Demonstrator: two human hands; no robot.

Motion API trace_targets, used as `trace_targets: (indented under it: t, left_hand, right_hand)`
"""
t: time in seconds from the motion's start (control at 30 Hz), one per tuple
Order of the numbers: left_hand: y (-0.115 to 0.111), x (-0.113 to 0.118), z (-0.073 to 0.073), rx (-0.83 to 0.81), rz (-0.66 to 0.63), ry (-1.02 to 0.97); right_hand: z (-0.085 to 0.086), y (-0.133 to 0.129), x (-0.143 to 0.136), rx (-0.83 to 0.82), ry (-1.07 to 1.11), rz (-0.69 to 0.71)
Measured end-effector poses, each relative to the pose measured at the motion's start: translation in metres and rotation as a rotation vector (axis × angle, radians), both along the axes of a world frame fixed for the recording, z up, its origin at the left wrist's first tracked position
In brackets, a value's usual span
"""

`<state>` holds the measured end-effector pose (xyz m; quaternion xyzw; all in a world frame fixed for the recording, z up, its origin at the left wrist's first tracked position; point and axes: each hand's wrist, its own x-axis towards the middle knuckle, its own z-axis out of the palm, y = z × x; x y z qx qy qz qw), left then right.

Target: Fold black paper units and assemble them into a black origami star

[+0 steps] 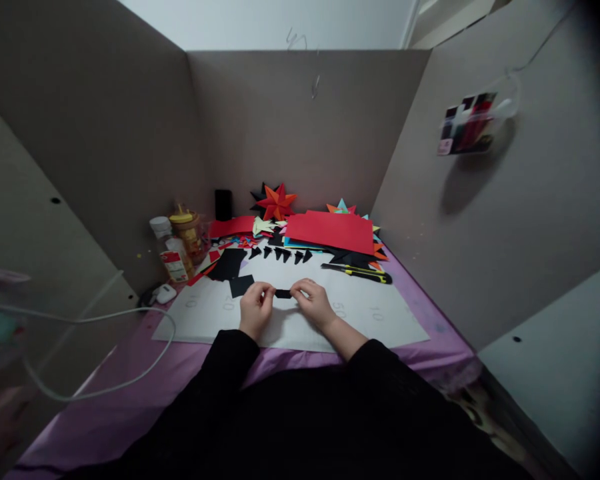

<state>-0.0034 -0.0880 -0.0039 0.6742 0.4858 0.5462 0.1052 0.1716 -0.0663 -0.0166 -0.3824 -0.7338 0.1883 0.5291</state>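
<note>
A small folded strip of black paper (283,294) is stretched level between my two hands, above a white sheet (300,337). My left hand (257,305) pinches its left end, and my right hand (312,301) pinches its right end. Just left of my left hand lies a black paper square (241,286). Several small folded black pieces (285,255) stand in a row beyond my hands. A yellow and black cutter knife (367,273) rests to the right, near a pair of dark blades.
Red sheets (333,230) lie stacked at the back, beside a red and orange paper star (277,201). Bottles (186,233) and a white device (165,293) are at the left. A white cable (130,382) loops at the left front. Grey panels surround the table.
</note>
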Motion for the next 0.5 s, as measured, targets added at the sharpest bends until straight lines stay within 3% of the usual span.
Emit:
trace_targets:
  t: [0.1,0.17,0.33,0.5]
  left_hand:
    - [0.002,-0.004,0.001,0.01,0.135,-0.07]
    - [0.001,-0.003,0.001,0.035,0.136,-0.017]
    - [-0.003,0.007,0.0,0.064,-0.095,0.25]
    - [-0.003,0.008,-0.003,0.037,-0.072,0.227]
  right_hand:
    - [-0.001,0.004,0.006,-0.034,0.077,-0.156]
    - [0.0,0.003,0.006,0.027,0.068,-0.197]
    - [0.003,-0.005,-0.007,0.158,-0.124,-0.015]
    - [0.002,-0.004,-0.009,0.082,-0.073,-0.006]
